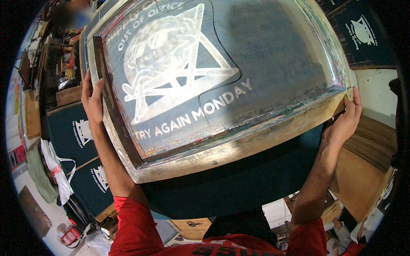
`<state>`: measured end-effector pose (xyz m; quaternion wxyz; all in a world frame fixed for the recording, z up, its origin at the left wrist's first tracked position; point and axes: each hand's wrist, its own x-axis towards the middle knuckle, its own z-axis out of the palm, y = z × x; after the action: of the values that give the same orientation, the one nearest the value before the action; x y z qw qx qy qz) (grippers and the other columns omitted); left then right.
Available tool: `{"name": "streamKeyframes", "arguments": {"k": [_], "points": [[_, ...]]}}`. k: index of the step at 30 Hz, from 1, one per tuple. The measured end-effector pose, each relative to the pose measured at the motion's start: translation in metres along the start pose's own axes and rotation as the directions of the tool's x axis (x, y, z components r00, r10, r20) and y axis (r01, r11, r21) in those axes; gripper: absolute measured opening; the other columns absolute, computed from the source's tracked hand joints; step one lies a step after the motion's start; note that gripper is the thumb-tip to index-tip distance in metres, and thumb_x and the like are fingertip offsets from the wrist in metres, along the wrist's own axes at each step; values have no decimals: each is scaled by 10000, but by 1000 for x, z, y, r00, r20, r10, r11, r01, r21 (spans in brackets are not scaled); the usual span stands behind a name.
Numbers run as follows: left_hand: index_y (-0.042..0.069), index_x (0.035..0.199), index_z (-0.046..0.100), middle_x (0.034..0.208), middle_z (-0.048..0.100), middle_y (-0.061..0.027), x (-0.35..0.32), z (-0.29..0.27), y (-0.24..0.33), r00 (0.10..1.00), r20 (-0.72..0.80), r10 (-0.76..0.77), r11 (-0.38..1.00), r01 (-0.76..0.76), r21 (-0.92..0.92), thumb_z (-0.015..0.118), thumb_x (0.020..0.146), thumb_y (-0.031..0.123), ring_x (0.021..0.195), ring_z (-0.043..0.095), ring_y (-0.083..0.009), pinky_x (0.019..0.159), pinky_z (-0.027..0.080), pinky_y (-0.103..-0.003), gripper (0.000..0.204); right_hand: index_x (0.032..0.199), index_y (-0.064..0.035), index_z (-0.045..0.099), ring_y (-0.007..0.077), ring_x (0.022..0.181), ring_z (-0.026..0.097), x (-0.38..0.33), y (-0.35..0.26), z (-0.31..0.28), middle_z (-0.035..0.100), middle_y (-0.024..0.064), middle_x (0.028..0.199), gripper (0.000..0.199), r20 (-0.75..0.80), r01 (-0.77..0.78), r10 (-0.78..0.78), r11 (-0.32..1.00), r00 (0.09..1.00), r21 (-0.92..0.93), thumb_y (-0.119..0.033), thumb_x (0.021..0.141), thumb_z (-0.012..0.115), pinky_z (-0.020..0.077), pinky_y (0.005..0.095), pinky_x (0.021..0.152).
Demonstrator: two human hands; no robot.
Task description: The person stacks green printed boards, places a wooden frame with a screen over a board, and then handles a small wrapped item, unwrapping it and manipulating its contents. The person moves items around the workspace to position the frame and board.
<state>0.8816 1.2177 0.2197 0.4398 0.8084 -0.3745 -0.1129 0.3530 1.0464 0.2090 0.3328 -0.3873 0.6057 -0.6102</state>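
A large wooden-framed printing screen (273, 64) fills the middle, tilted over a dark teal cloth (239, 183). Its mesh carries a pale stencil (153, 81) of a figure in a slanted chair with lettering. My left hand (92, 97) grips the screen's left side bar, thumb on top. At the near right corner my right hand (346, 121) curls round the wooden edge, some fingers hidden beneath. A thin black cord (228, 62) crosses over the mesh; whether it touches, I cannot tell.
Dark panels with white prints lie on the left (79, 128) and at the upper right (356, 34). Cluttered shelves (64, 64) stand at the far left, with hanging cloths (40, 170) nearer. Brown boards (358, 166) lie at right. Another person's hand (338, 225) shows at lower right.
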Motion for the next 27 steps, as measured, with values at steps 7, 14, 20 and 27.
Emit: {"name": "streamKeyframes", "arguments": {"k": [7,14,20,27], "points": [[-14,1464,461,1430,526,-181,2,-2,-4,1000,-1,9,1000,-9,25,655,923,194,1250,539,-227,1082,375,-320,612,1323,17,545,191,1020,600,-1,-3,4,610,147,1178,397,-37,-22,22,1000,999,0,-32,935,480,484,309,912],[-32,1457,460,1423,529,-183,1,1,-1,1000,0,-1,1000,1,10,652,922,188,1251,537,-230,1083,373,-325,610,1319,17,543,195,1018,600,-2,-3,4,611,150,1181,397,-26,-38,38,999,999,19,-38,930,484,476,312,927],[-50,1452,451,1418,526,-194,3,-2,-6,1000,2,5,999,-5,-48,653,915,176,1252,533,-238,1080,370,-325,616,1324,10,544,207,1045,605,0,-2,4,603,151,1218,398,-43,-24,22,999,999,-47,-45,934,485,477,315,939],[-76,1438,451,1381,554,-202,1,0,-7,1000,-2,24,997,-24,-78,660,910,154,1219,552,-231,1061,388,-320,612,1297,9,576,207,1072,594,4,2,1,588,133,1250,387,-48,-3,1,999,999,-46,-37,923,488,483,313,938]]}}
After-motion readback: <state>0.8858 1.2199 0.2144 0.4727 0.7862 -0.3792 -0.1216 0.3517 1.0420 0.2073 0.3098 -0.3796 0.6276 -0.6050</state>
